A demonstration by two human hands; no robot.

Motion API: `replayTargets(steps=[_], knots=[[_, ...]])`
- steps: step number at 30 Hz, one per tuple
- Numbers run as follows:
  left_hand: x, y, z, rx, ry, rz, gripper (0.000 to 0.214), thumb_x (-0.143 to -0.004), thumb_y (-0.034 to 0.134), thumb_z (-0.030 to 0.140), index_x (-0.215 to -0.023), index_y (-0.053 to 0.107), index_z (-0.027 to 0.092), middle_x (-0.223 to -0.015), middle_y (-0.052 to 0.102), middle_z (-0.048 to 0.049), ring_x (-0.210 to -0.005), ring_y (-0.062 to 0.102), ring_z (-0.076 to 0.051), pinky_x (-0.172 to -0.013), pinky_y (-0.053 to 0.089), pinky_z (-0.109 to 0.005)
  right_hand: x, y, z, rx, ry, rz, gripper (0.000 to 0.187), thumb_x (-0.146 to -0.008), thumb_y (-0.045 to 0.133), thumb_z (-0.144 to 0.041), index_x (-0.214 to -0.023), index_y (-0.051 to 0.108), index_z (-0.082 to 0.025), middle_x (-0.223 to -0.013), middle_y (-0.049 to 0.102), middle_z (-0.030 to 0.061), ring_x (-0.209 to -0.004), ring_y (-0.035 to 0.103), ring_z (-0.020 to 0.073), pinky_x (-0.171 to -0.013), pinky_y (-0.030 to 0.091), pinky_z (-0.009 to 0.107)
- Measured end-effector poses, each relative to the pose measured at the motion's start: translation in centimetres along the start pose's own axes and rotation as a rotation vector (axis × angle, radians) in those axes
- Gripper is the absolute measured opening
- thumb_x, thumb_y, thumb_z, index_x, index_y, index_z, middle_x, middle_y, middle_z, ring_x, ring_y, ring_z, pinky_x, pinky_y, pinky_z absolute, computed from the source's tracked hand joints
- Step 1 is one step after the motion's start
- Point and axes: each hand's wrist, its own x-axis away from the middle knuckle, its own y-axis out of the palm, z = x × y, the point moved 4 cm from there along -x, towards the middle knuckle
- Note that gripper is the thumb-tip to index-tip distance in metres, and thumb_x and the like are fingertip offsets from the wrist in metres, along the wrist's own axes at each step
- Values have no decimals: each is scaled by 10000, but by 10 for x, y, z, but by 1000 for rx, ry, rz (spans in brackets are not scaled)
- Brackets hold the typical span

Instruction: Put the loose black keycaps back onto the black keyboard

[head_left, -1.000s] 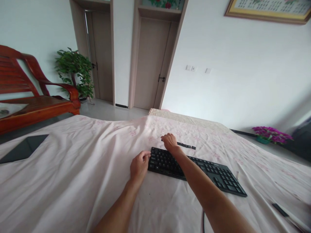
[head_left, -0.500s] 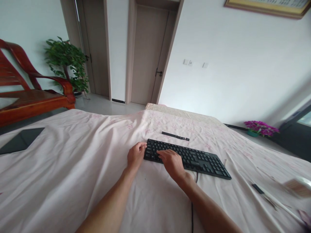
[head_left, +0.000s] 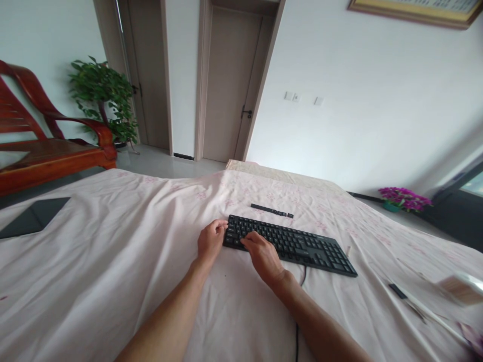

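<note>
A black keyboard (head_left: pixel 294 246) lies at a slant on the pinkish bedcloth. My left hand (head_left: pixel 212 241) is closed at its left end, with fingertips along the edge. Over the lower left keys, my right hand (head_left: pixel 262 254) has its fingers bent and drawn together, their tips down at the bottom row. Whether anything small sits between them is hidden. Just beyond the keyboard is a short row of black pieces, with a long strip (head_left: pixel 261 207) and several small ones that look like loose keycaps (head_left: pixel 281 213).
A cable (head_left: pixel 304 275) runs from the keyboard under my right forearm. A dark flat tablet-like panel (head_left: pixel 33 217) lies at the left. On the right are a small black-ended tool (head_left: pixel 397 290) and a clear container of thin sticks (head_left: pixel 462 289). A wooden chair (head_left: pixel 56 151) stands behind.
My right hand has shifted slightly left and down, and its fingers are more bent over the bottom row. My left hand stays at the keyboard's left end.
</note>
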Motion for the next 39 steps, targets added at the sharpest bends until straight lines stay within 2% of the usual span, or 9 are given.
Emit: replayTargets(steps=[2, 6, 10, 19, 31, 39], knots=[[0, 0, 0, 6, -4, 0, 252, -834, 465, 203, -977, 666, 256, -977, 733, 19, -932, 660, -134, -841, 466, -229, -1, -1, 0, 53, 4, -12, 286, -952, 412, -199, -1036, 678, -263, -951, 627, 34, -838, 578, 152, -705, 422, 222], [0, 0, -1, 10, -4, 6, 244, -832, 471, 202, -966, 668, 255, -966, 735, 19, -930, 660, -136, -838, 466, -229, 0, -1, 3, 112, 9, 15, 260, -947, 440, -220, -1045, 678, -260, -899, 634, 45, -872, 561, 172, -771, 413, 246], [1, 0, 0, 4, -5, 9, 238, -829, 477, 203, -957, 670, 254, -957, 737, 19, -923, 660, -140, -838, 466, -234, 1, 3, 6, 59, 21, 44, 245, -944, 458, -235, -1031, 686, -261, -907, 639, 40, -868, 557, 161, -776, 415, 238], [0, 0, -1, 12, 8, 19, 237, -827, 482, 204, -959, 673, 256, -954, 737, 19, -924, 661, -145, -835, 469, -237, -4, 1, 4, -8, -11, 65, 290, -958, 442, -267, -832, 700, -231, -838, 619, 27, -814, 544, 147, -724, 399, 231], [-1, 3, -4, -9, 17, 20, 239, -829, 482, 213, -965, 674, 262, -954, 738, 24, -913, 659, -145, -825, 470, -238, -6, 6, 10, -82, -27, 91, 244, -942, 482, -255, -852, 707, -227, -810, 602, 22, -805, 532, 145, -726, 393, 225], [-1, 2, -5, -13, 21, 19, 246, -833, 479, 216, -978, 673, 260, -969, 736, 18, -923, 659, -147, -829, 473, -241, -3, 0, 7, -67, -39, 83, 256, -941, 478, -234, -824, 705, -224, -802, 596, 23, -799, 529, 146, -720, 391, 234]])
